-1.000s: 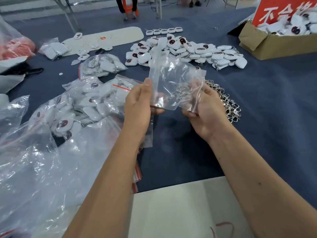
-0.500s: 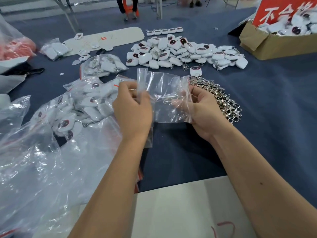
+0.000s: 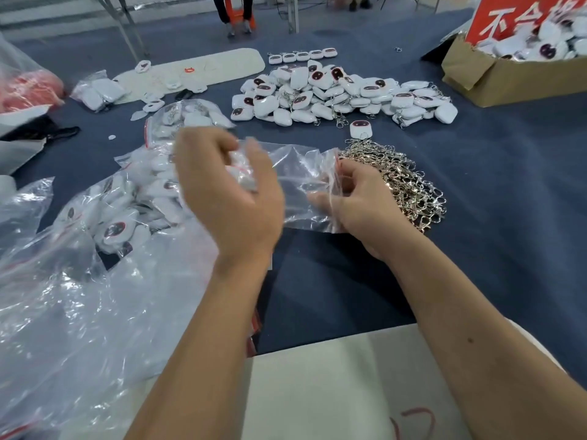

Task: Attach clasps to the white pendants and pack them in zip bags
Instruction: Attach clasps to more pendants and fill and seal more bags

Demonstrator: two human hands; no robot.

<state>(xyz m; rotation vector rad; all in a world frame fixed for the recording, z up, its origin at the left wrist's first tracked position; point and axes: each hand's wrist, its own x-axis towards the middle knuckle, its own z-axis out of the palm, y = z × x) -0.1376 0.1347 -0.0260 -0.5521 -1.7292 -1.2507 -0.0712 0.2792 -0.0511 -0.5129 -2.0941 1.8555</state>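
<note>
Both hands (image 3: 232,198) (image 3: 359,198) hold a clear zip bag (image 3: 301,179) stretched between them.

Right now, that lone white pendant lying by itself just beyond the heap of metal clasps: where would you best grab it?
Probably by its two long side edges, coming straight down from above. The lone white pendant lies flat, dark face up, apart from the big pile of white pendants, so its sides are free. Only its near end, by the heap of metal clasps, looks crowded.
</note>
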